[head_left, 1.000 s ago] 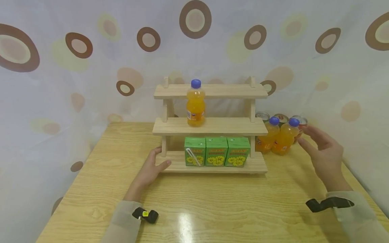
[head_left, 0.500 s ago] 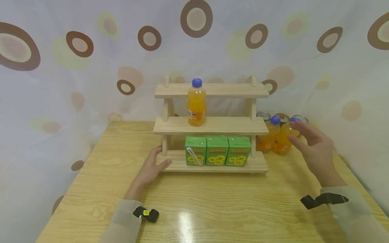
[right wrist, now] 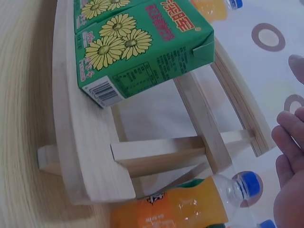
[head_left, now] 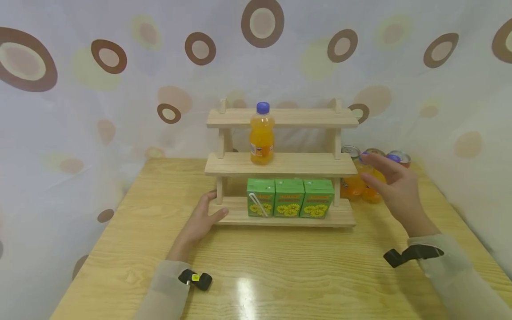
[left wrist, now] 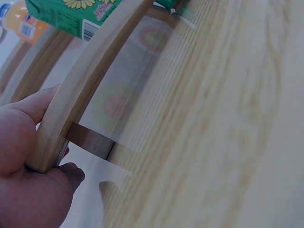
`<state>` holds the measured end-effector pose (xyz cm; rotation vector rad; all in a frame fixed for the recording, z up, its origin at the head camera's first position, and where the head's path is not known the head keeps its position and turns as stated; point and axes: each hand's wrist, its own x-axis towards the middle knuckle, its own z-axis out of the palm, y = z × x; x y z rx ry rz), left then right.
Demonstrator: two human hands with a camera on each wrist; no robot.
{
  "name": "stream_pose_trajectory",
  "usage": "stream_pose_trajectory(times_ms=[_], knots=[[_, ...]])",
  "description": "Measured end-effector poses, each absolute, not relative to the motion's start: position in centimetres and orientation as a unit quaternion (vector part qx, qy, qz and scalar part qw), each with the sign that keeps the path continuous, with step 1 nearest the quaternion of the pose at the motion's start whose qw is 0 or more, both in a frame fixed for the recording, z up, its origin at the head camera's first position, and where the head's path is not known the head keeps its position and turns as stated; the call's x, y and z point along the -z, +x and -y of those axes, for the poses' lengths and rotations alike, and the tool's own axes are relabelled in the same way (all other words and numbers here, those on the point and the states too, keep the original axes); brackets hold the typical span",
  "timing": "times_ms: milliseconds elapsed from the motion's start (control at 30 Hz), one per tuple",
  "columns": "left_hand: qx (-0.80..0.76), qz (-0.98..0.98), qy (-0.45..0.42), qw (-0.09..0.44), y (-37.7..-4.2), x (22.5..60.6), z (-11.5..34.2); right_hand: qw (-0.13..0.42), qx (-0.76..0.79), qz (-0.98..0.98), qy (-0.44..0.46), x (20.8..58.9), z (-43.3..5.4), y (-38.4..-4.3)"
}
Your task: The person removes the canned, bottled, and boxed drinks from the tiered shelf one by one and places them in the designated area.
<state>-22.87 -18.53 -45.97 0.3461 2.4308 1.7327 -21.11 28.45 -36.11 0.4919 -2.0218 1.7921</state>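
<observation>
Gripping rack, left hand, right hand spread apart, woodgrain table, circle-patterned backdrop

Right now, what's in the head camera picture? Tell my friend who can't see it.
A person's left hand grips the lower left end of a three-tier wooden shelf, while the right hand, holding nothing, hovers near orange bottles and cans. Three green cartons stand on the bottom tier and one orange bottle on the middle.
</observation>
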Motion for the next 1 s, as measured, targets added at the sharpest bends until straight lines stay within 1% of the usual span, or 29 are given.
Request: stream_pose_trajectory(times_ms=[133,500,800,1000], knots=[[-0.567,-0.813,0.122,0.056,-23.4,46.9,18.7,0.195,-0.639,0.721,0.183,35.6,-27.8,-21.4],[-0.569,-0.812,0.122,0.049,-23.2,46.9,18.6,0.168,-0.564,0.791,0.169,33.5,-24.9,-22.7],[-0.576,-0.806,0.121,0.056,-23.2,47.1,18.5,0.140,-0.558,0.798,0.177,32.3,-22.3,-24.1],[-0.571,-0.810,0.116,0.067,-23.2,46.7,18.7,0.112,-0.577,0.783,0.203,30.7,-20.1,-24.1]])
